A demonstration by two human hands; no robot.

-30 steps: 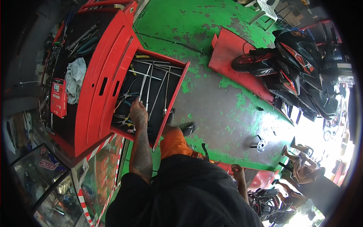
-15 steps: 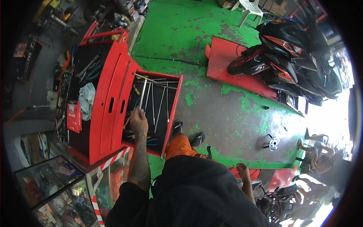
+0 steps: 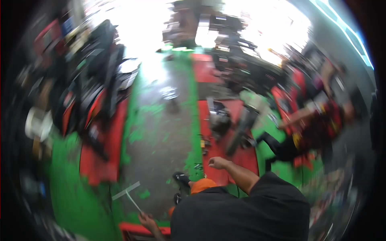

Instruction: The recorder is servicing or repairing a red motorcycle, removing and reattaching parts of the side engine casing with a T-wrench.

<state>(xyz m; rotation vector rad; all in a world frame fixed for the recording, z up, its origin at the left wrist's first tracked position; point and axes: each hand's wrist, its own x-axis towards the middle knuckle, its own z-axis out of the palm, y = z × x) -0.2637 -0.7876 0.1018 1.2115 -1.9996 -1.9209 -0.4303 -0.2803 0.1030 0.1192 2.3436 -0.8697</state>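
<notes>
Though blurry, a T-shaped metallic tool [image 3: 129, 195] in left fingers [image 3: 142, 216].

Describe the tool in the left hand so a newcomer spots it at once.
Find the worn grey-and-green floor between the red platforms, then follow it down to the left hand near the lower edge. That hand grips a pale T-shaped tool, crossbar end away from the fingers. Its thin T outline stands out from the floor behind it.
</notes>
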